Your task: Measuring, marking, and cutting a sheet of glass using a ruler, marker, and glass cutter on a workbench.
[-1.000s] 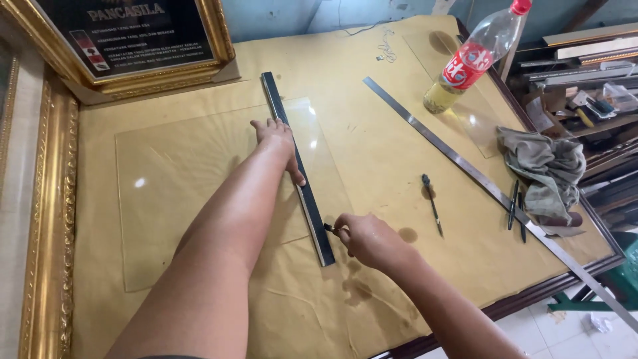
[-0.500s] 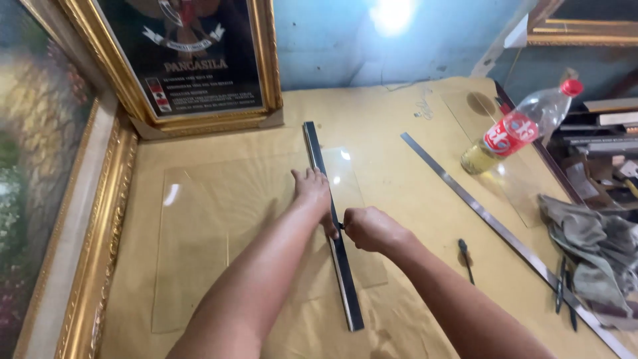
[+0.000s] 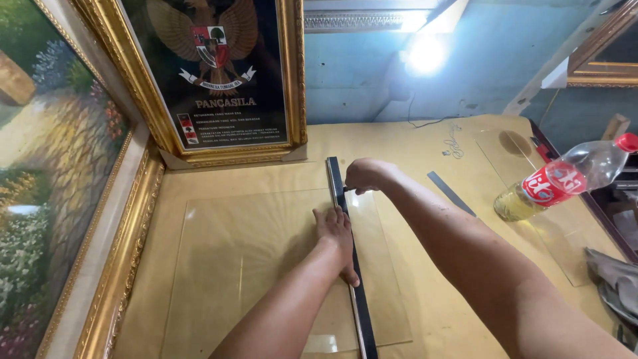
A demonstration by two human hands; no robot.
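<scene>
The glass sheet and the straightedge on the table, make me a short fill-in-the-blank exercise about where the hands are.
1. The left hand presses flat on the black ____, which lies across the glass sheet.
2. The right hand is at the ____ end of that tool.
3. The plastic bottle with yellowish liquid has a ____ cap.
Missing words: straightedge; far; red
</scene>
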